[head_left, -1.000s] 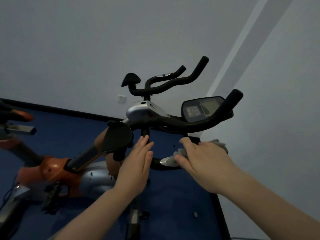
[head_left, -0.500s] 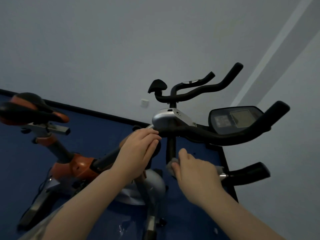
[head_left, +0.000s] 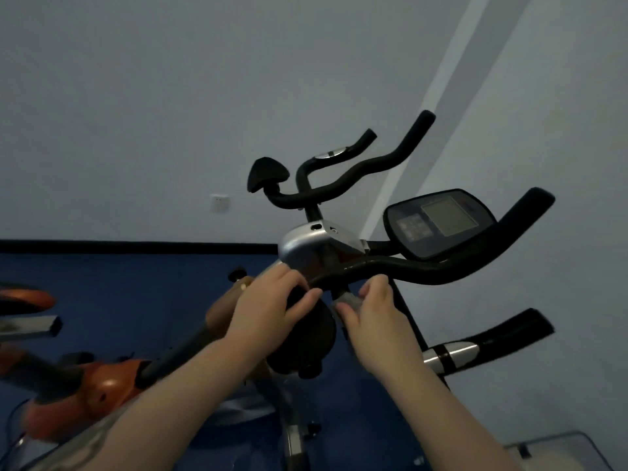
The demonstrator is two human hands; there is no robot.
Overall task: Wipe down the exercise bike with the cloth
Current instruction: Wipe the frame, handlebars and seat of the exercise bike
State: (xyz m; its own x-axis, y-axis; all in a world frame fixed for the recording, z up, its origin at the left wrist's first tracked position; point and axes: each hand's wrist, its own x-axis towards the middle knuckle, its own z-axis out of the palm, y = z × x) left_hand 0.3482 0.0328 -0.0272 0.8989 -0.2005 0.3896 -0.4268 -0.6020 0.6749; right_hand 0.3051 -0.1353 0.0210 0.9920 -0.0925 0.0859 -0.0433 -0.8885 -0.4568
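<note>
While the left hand point(head_left: 272, 304) curls its fingers over the bike's point(head_left: 418, 270) black pad, the right hand point(head_left: 373, 317) pinches the grey cloth point(head_left: 351, 299) against the handlebar stem, just below the console point(head_left: 438, 222).

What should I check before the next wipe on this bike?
1. Cloth in right hand: ok, pinched.
2. Cloth on the stem under the handlebar: ok.
3. Left hand steadying the black pad: ok, fingers curled over it.
4. Console clear of both hands: ok.
5. Cloth damp or dry: cannot tell.
6. Stem already clean: cannot tell, too dim.
</note>
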